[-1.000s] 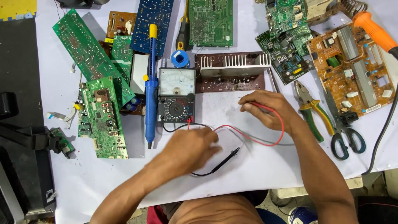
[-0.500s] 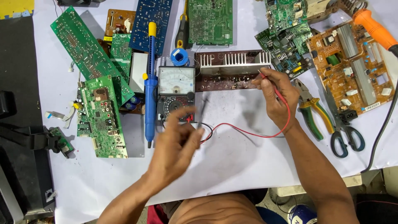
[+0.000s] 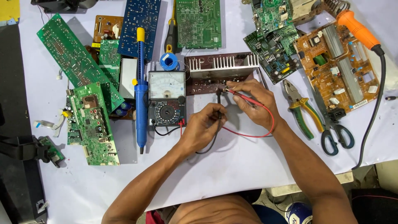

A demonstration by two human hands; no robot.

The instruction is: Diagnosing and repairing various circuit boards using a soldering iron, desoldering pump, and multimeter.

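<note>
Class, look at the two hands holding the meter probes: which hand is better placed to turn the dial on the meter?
Left. The left hand with the black probe sits right beside the meter; the right hand is farther off, pressing the red probe on the brown board.

your left hand (image 3: 203, 126) lifted the black probe (image 3: 219, 103) up to the brown board (image 3: 215, 79); your right hand (image 3: 253, 101) brought the red probe (image 3: 240, 94) there too.
</note>
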